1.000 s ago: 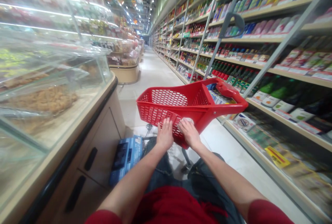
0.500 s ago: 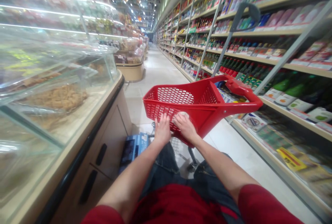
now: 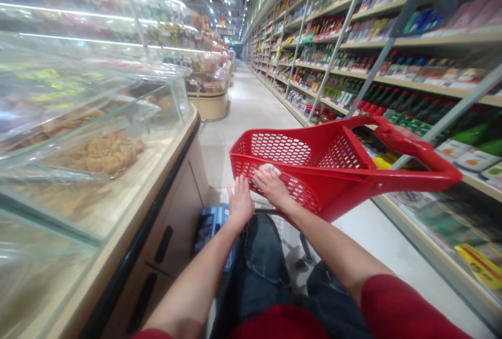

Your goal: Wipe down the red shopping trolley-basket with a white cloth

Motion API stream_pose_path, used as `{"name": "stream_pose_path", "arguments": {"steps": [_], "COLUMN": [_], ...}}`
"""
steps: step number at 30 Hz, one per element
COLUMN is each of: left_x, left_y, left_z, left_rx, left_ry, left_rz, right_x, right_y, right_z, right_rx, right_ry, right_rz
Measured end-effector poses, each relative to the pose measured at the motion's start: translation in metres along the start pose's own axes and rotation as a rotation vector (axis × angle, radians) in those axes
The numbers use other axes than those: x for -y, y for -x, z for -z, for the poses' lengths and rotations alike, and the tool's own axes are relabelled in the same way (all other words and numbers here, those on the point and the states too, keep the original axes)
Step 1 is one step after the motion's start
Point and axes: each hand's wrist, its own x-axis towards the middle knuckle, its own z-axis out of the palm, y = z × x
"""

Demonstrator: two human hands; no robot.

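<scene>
A red plastic shopping cart (image 3: 337,190) stands sideways in front of me, its handle to the right and its perforated basket toward the left. My right hand (image 3: 271,187) presses a white cloth (image 3: 271,167) against the near side of the basket; only a bit of the cloth shows past the fingers. At the basket's near left corner, my left hand (image 3: 240,202) lies with fingers stretched out and holds nothing. Whether its fingertips touch the plastic I cannot tell.
Glass-covered bins of brown food (image 3: 104,150) stand on a wooden counter (image 3: 178,192) to my left. Shelves of bottles (image 3: 415,75) line the right side. A blue box (image 3: 212,224) sits by the counter's base. The tiled aisle (image 3: 249,98) runs ahead.
The cart now appears larger and farther right in view. My right hand with the cloth has shifted left along the basket side, toward the left corner; my left hand remains near that corner.
</scene>
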Motion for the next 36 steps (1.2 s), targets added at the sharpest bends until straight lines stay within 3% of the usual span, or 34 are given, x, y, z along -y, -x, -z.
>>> {"name": "stream_pose_path", "arguments": {"steps": [2,4,8,12,15,19,23,29,32,36], "left_x": [0.012,0.025,0.047,0.055,0.054,0.05,0.043,0.022,0.014,0.011], "left_y": [0.001,0.001,-0.005,-0.013,-0.014,-0.009,-0.008,-0.017,-0.016,-0.008], "left_z": [-0.006,-0.009,-0.005,0.003,0.004,-0.001,0.001,0.016,0.018,0.014], "left_rx": [0.018,0.017,-0.017,-0.058,-0.073,-0.063,-0.045,-0.077,-0.079,-0.089], "left_ry": [-0.006,-0.023,-0.045,-0.041,-0.04,-0.062,-0.073,-0.045,-0.036,-0.046], "left_rz": [0.028,0.067,0.143,0.161,0.14,0.113,0.094,0.061,0.029,-0.043], "right_x": [0.008,0.017,0.026,0.023,0.021,0.029,0.033,0.009,0.001,0.007], "right_y": [0.007,-0.002,-0.064,-0.109,-0.095,-0.048,-0.033,-0.066,-0.058,-0.024], "right_z": [-0.017,-0.024,-0.02,-0.026,-0.043,-0.057,-0.04,0.006,0.006,-0.012], "right_rx": [0.02,-0.019,-0.142,-0.111,-0.032,0.062,0.051,-0.142,-0.081,0.032], "right_ry": [-0.038,-0.084,-0.123,-0.057,-0.005,0.012,-0.011,0.011,0.052,0.045], "right_rz": [0.045,0.083,0.14,0.104,0.108,0.118,0.098,0.038,0.007,-0.002]}}
